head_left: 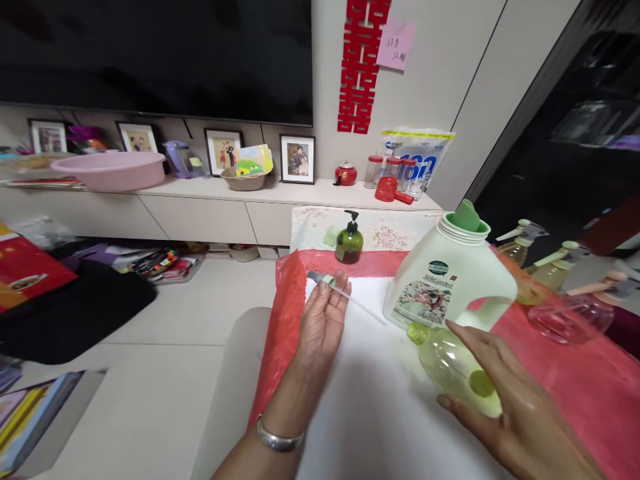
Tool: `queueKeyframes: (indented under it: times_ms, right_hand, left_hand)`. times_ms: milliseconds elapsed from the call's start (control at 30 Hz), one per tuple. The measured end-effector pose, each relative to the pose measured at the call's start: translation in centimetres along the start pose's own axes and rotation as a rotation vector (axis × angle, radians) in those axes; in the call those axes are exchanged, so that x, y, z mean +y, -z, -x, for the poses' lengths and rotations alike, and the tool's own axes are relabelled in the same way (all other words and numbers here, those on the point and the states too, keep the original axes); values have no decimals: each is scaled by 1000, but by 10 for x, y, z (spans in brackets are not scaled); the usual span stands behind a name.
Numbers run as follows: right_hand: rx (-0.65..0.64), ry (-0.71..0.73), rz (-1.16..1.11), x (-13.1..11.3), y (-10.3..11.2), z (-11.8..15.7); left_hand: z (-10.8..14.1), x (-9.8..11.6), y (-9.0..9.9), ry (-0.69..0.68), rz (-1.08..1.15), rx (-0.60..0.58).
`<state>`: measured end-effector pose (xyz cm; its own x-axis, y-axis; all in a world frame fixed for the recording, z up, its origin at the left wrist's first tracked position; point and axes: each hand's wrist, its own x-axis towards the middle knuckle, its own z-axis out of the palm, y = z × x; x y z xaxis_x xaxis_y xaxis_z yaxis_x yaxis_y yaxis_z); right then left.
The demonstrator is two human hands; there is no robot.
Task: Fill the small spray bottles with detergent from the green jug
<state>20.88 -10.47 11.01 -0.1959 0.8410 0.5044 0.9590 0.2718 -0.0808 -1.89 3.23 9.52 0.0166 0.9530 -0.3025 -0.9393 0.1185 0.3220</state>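
My left hand [325, 307], with a silver bangle at the wrist, pinches a spray pump head [327, 281] whose thin clear tube points right and down. On the right, my right hand [493, 393] curves around a clear yellow-green bottle [453, 367] that leans over, its mouth toward the upper left. The thumb and fingers lie along the bottle's sides. Behind it stands a large pale green jug [445, 273] with a green piece in its open mouth. A dark green pump bottle [349, 243] stands farther back on the cloth.
Several spray bottles [575, 310] stand at the right on red plastic [565, 373]. A white sheet [350, 413] covers the middle of the table. Beyond are a low cabinet [200, 217] with framed photos, a pink basin [113, 172], and red-lidded jars [373, 172].
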Motion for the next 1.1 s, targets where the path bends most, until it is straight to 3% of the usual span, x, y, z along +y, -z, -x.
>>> queueKeyframes:
  times_ms: [167, 367, 733, 1100]
  right_hand:
    - [-61, -11, 19, -1, -23, 3]
    - [-83, -49, -48, -9, -28, 2]
    - [42, -139, -237, -36, -36, -10]
    - [132, -110, -252, -47, -39, -12]
  left_hand:
    - [4, 0, -4, 1, 8, 23]
    - [7, -15, 5, 5, -104, -100]
    - [33, -36, 12, 156, -283, -356]
    - [35, -40, 16, 175, -278, -403]
